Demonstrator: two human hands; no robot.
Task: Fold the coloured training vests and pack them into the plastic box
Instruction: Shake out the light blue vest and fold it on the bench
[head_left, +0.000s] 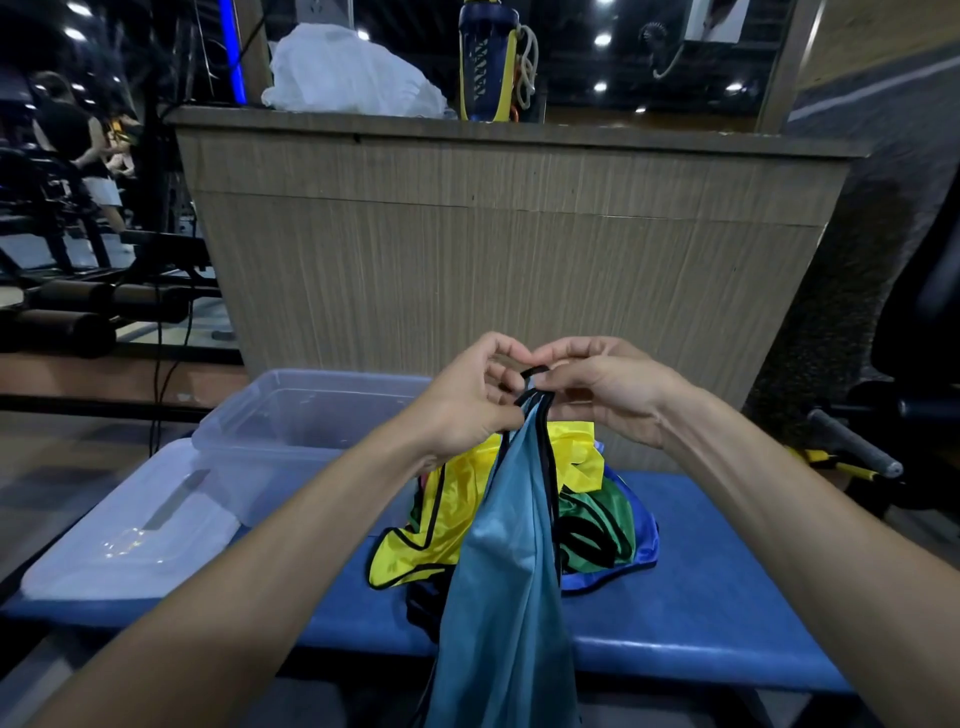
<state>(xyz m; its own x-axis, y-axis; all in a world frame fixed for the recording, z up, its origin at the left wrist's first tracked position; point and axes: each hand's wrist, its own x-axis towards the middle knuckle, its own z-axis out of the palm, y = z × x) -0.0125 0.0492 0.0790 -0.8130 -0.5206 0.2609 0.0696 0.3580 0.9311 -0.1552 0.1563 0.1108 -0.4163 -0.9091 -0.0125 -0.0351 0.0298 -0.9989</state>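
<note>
Light-blue vest (506, 587) between left hand (470, 397) and right hand (608, 387)

Blue padded bench (675, 613) bearing a clear plastic box (291, 415), its lid (130, 530) alongside, and a heap of coloured vests (597, 525)

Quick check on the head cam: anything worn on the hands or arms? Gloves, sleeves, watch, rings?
Nothing worn that shows. Left hand and right hand are bare: no gloves, no rings visible. Both forearms are bare from wrist to the frame edge, with no sleeves, watch, bands or markings in view. Upper arms lie out of frame, so short sleeves cannot be ruled out.
</note>
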